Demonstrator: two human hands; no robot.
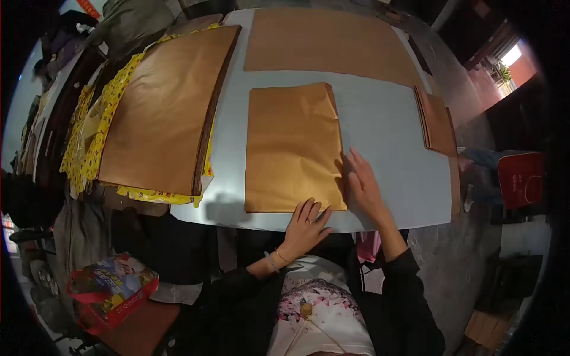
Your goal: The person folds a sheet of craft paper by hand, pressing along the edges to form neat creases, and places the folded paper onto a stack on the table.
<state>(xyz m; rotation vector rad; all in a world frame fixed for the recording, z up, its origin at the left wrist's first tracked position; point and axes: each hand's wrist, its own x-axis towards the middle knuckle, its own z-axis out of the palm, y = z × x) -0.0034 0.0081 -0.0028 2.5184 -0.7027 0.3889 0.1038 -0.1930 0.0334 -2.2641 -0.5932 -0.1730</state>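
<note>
no grip: l hand (307, 226) open, fingers on near edge of brown paper (291, 148) on pale table (392, 118); r hand (363, 185) open by paper's r edge, contact unclear. prob. best w/ even, flat pressure.

The paper (291, 148) is lying nearly flat, its near edge running under the left hand's (304, 228) fingers and its longer sides stretching away beyond them. It is shining golden brown, rippling into soft creases just past those fingertips. Its right edge is running close beside the right hand (364, 188); its far right corner, beyond both, is puckering.
</note>
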